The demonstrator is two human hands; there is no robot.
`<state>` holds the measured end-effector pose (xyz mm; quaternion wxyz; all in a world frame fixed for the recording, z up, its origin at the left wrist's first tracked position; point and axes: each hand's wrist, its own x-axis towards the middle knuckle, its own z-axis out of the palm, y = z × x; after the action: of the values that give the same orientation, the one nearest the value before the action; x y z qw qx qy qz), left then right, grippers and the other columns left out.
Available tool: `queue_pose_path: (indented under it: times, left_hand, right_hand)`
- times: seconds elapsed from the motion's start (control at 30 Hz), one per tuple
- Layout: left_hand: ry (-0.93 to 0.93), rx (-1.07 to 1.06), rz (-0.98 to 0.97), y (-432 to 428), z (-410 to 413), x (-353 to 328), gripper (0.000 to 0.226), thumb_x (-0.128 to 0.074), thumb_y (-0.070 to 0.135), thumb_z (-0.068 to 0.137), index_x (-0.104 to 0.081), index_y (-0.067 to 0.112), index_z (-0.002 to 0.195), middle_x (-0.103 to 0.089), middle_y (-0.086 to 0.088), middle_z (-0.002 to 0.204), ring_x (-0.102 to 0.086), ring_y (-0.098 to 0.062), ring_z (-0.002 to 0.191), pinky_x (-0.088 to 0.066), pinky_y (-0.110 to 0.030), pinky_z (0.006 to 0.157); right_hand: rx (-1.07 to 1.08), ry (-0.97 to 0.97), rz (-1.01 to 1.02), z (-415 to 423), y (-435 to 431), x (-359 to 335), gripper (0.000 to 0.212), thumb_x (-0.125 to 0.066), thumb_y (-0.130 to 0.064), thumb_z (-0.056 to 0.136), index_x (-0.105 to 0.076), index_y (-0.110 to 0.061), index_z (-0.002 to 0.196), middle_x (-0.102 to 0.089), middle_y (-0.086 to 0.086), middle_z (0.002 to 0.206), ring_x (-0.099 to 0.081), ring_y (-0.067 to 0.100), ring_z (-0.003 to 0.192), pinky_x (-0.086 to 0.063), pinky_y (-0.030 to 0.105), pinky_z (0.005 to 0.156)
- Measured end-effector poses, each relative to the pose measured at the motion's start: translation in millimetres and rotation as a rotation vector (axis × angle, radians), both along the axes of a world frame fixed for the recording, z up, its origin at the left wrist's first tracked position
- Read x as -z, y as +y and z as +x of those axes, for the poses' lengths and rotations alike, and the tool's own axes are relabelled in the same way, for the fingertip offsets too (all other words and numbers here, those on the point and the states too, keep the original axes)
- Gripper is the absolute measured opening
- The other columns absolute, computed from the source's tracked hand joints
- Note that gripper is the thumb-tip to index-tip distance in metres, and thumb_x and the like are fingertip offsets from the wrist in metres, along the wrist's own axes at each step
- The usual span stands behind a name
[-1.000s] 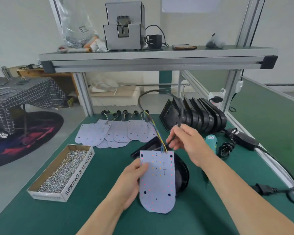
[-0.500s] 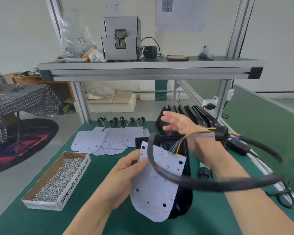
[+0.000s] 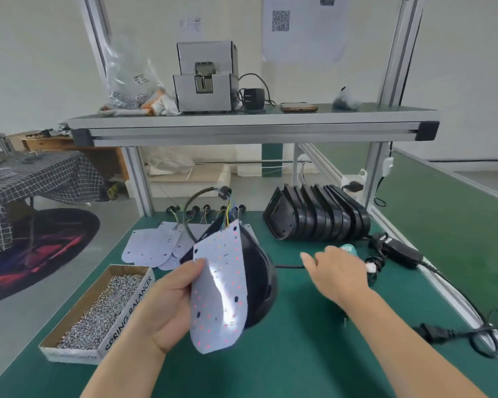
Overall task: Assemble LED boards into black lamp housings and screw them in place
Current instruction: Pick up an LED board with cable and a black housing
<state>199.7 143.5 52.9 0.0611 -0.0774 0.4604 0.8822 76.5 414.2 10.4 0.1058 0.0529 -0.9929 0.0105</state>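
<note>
While the left hand (image 3: 171, 305) sits low in the frame, its thumb lies on the face of the LED board (image 3: 222, 291) and its fingers curl behind, holding the board tilted up off the desk (image 3: 299, 354). Close behind the board is a black housing (image 3: 260, 278), also tilted. Coloured wires (image 3: 227, 216) rise from the board's top edge to a looped cable (image 3: 197, 196). At lower left stands a box of screws (image 3: 98, 308). Right of centre the right hand (image 3: 338, 272) hovers, blurred. A thin black cord (image 3: 288, 266) runs to its fingertips, but I cannot tell whether they pinch it. Just behind it lies a teal screwdriver (image 3: 348, 248). Farther back, spare boards (image 3: 150, 248) lie left of centre and a row of housings (image 3: 319, 219) stands right of centre.
</note>
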Motion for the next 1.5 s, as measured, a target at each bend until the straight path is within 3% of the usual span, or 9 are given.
queue_pose_path:
  times: [0.23, 0.33, 0.43, 0.5, 0.6, 0.8, 1.0, 1.3, 1.5]
  left_hand:
    - [0.106, -0.038, -0.24, -24, 11, -8, 0.04, -0.058, 0.02, 0.089, -0.066, -0.009, 0.115, -0.071, -0.025, 0.11, -0.072, -0.032, 0.088, -0.062, -0.039, 0.073]
    - [0.1, -0.014, -0.426, -15, 14, -5, 0.045, -0.062, 0.022, 0.087, -0.061, -0.013, 0.115, -0.067, -0.032, 0.117, -0.067, -0.038, 0.098, -0.055, -0.051, 0.088]
    - [0.104, 0.03, -0.531, 0, 15, -6, 0.047, -0.066, 0.025, 0.085, -0.059, -0.014, 0.111, -0.065, -0.036, 0.115, -0.065, -0.039, 0.098, -0.048, -0.057, 0.095]
    - [0.131, 0.058, -0.612, 7, 15, -7, 0.042, -0.071, 0.027, 0.085, -0.062, -0.01, 0.102, -0.066, -0.035, 0.105, -0.064, -0.033, 0.088, -0.048, -0.047, 0.083]
    - [0.192, 0.069, -0.808, 11, 14, -10, 0.042, -0.072, 0.037, 0.083, -0.059, -0.004, 0.084, -0.056, -0.019, 0.087, -0.055, -0.023, 0.078, -0.041, -0.035, 0.074]
    - [0.268, -0.077, -1.152, 12, 15, -12, 0.038, -0.065, 0.037, 0.088, -0.046, 0.026, 0.057, -0.043, -0.01, 0.089, -0.05, -0.013, 0.091, -0.034, -0.021, 0.07]
    - [0.295, -0.14, -1.261, 11, 11, -4, 0.029, -0.066, 0.024, 0.093, -0.054, 0.009, 0.07, -0.044, -0.004, 0.099, -0.047, -0.007, 0.073, -0.034, -0.014, 0.059]
    - [0.401, -0.039, -1.363, 12, 16, -5, 0.026, -0.065, 0.028, 0.094, -0.057, 0.012, 0.075, -0.042, -0.001, 0.101, -0.048, -0.009, 0.086, -0.038, -0.017, 0.076]
    - [0.508, 0.13, -1.415, 11, 25, -18, 0.027, -0.059, 0.033, 0.097, -0.049, 0.032, 0.072, -0.034, 0.023, 0.096, -0.047, -0.004, 0.084, -0.036, -0.012, 0.071]
  right_hand:
    - [0.117, -0.023, 0.217, -22, 33, 10, 0.05, -0.032, -0.052, 0.106, -0.066, -0.017, 0.118, -0.055, 0.003, 0.121, -0.05, 0.024, 0.114, -0.045, 0.034, 0.095]
    - [-0.105, -0.024, -0.295, -14, 12, -26, 0.036, -0.052, -0.036, 0.103, -0.058, -0.016, 0.133, -0.05, 0.006, 0.135, -0.047, 0.023, 0.125, -0.045, 0.038, 0.102]
    - [-0.57, -0.241, -1.111, 15, -28, -88, 0.04, -0.058, -0.026, 0.092, -0.062, -0.038, 0.131, -0.061, -0.006, 0.123, -0.06, 0.004, 0.086, -0.049, 0.021, 0.074]
    - [-0.721, -0.316, -0.978, 27, -44, -117, 0.041, -0.056, -0.032, 0.09, -0.063, -0.046, 0.128, -0.062, -0.012, 0.114, -0.057, 0.001, 0.078, -0.045, 0.014, 0.07]
    - [-0.728, -0.085, -0.411, 32, -59, -130, 0.025, -0.064, -0.026, 0.096, -0.074, -0.025, 0.119, -0.064, -0.003, 0.106, -0.053, 0.007, 0.082, -0.042, 0.018, 0.082]
    - [-0.721, 0.025, -0.594, 38, -59, -112, 0.027, -0.079, -0.026, 0.085, -0.063, -0.016, 0.104, -0.06, -0.003, 0.1, -0.058, 0.011, 0.087, -0.046, 0.026, 0.082]
    - [-0.745, 0.387, -0.493, 56, -65, -94, 0.021, -0.079, -0.021, 0.085, -0.066, -0.009, 0.095, -0.06, 0.001, 0.086, -0.056, 0.02, 0.078, -0.049, 0.037, 0.074]
    - [-0.927, -0.047, -0.606, 52, -61, -98, 0.021, -0.075, -0.011, 0.091, -0.076, -0.007, 0.111, -0.076, 0.004, 0.101, -0.071, 0.015, 0.091, -0.055, 0.032, 0.086]
    - [-0.907, 0.105, -0.432, 53, -64, -93, 0.007, -0.076, -0.01, 0.085, -0.069, -0.01, 0.084, -0.059, -0.006, 0.077, -0.054, 0.014, 0.075, -0.048, 0.039, 0.072]
